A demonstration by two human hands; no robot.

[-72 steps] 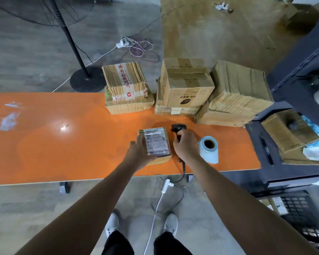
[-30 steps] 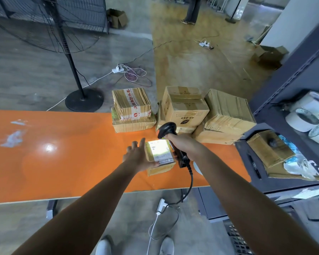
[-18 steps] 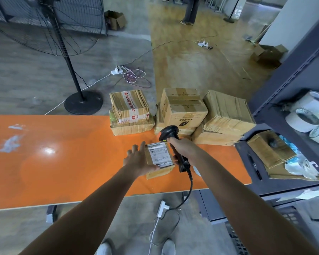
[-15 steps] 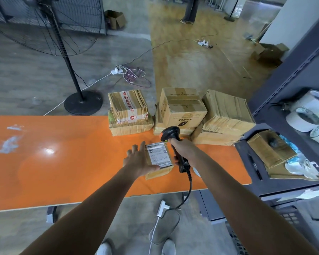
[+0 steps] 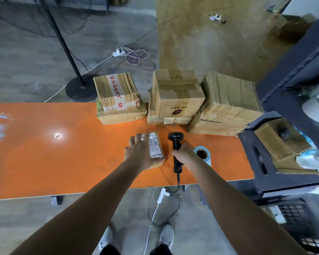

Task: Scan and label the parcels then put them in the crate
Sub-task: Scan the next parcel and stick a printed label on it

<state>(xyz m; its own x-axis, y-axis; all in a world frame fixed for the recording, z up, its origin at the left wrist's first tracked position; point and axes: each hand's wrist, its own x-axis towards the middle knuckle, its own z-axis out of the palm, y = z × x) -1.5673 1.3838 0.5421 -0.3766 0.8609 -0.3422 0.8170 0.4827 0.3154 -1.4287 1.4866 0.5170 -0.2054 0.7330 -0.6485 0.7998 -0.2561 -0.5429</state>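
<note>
A small brown parcel (image 5: 156, 147) with a white printed label lies on the orange table (image 5: 63, 159). My left hand (image 5: 139, 151) rests on its left side, fingers stretched over the top. Just right of the parcel, my right hand (image 5: 184, 154) grips the handle of a black corded barcode scanner (image 5: 175, 138), which is held low over the table. A pale blue label roll (image 5: 203, 154) lies right of that hand. The dark grid-walled crate (image 5: 298, 223) stands on the floor at the lower right.
Several taped cardboard boxes (image 5: 177, 96) are stacked along the table's far edge. A dark metal rack (image 5: 293, 70) at the right holds a box (image 5: 280, 140) and tape rolls. A fan stand (image 5: 79, 89) and loose cables are on the floor.
My right hand has brought the scanner down from above the parcel to the table beside it. My left hand has slid further over the parcel. The view has tilted downward.
</note>
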